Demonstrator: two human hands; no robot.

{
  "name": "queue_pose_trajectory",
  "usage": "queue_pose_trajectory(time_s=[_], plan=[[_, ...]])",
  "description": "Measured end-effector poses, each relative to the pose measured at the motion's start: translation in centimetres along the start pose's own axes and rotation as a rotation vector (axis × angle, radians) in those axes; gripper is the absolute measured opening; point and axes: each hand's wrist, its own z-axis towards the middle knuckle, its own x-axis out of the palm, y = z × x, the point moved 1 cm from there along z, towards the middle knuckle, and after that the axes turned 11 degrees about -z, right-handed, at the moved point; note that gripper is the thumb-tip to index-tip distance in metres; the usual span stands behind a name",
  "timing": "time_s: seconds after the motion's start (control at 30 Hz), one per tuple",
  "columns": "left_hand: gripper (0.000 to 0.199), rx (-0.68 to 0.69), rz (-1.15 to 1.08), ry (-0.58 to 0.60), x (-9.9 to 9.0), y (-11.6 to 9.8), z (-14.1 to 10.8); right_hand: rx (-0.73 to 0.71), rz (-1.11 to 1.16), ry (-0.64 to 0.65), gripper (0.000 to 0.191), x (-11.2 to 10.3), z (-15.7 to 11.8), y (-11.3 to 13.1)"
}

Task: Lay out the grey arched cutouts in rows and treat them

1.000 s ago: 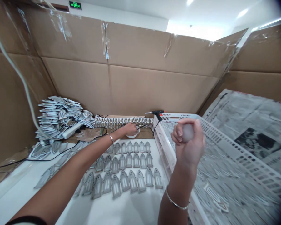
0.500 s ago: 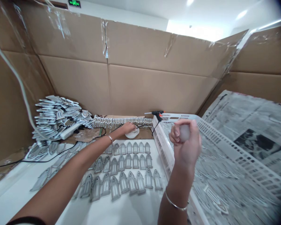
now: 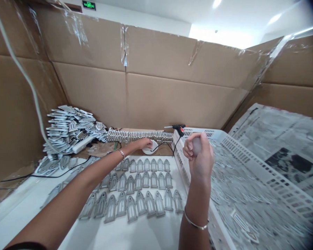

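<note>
My left hand [image 3: 145, 142] reaches over the rim of a small white dish [image 3: 152, 150] at the back of the table. Its fingers are pressed together; what they hold, if anything, is too small to make out. Raised over the near edge of the plastic crate, my right hand [image 3: 202, 158] has its fingers curled around a rounded, whitish, cloudy thing [image 3: 197, 146], ball-like in outline. Below my left hand, rows of grey arched window-shaped pieces [image 3: 146, 203] lie flat on the white tabletop [image 3: 143, 236].
A white slotted crate [image 3: 246, 156] lined with more pieces stands on the right, with a black glue gun [image 3: 179, 129] at its corner. Newspaper [image 3: 281, 139] lies beyond. A heap of pieces [image 3: 70, 128] and a long stacked row [image 3: 127, 135] line the cardboard wall [image 3: 172, 100]. Black cables cross the back.
The view has shifted slightly, so the scene sits a little further right. My right hand has moved a little left with the rounded thing. My left hand stays at the dish.
</note>
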Motion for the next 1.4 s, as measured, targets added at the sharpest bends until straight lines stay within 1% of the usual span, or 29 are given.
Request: queue_pose_trajectory(time_s=[0.17,0.33,0.47,0.6,0.8,0.9,1.07,1.23,1.3,1.4], plan=[[0.021,-0.016,-0.057,0.045,-0.4,0.9,0.4,0.006,0.006,0.004,0.04,-0.1,0.1,-0.1],[0.032,-0.08,-0.066,0.095,0.0,1.7,0.6,0.013,0.006,0.001,0.039,-0.2,0.1,-0.1],[0.033,-0.119,-0.067,0.134,0.1,1.4,0.7,0.023,-0.001,-0.008,0.039,-0.2,0.2,-0.2],[0.023,-0.136,-0.063,0.146,-0.2,0.8,0.6,0.022,0.002,-0.015,0.039,-0.2,0.3,-0.2],[0.04,-0.155,-0.047,0.175,-0.7,0.6,0.4,0.017,0.017,-0.012,0.039,-0.3,0.4,-0.2],[0.042,-0.179,-0.022,0.195,-0.6,0.5,0.5,0.017,0.012,-0.008,0.039,-0.3,0.4,-0.2],[0.025,-0.212,0.023,0.194,0.2,0.1,0.7,0.017,0.019,-0.008,0.039,-0.3,0.4,-0.3],[0.034,-0.205,0.017,0.188,1.1,-0.1,1.0,0.023,0.017,-0.013,0.039,-0.3,0.4,-0.2],[0.034,-0.195,-0.003,0.174,1.0,0.0,1.2,0.021,0.012,-0.011,0.039,-0.3,0.4,-0.2],[0.034,-0.179,-0.051,0.123,0.1,0.3,1.1,0.015,0.006,-0.014,0.039,-0.4,0.5,-0.3]])
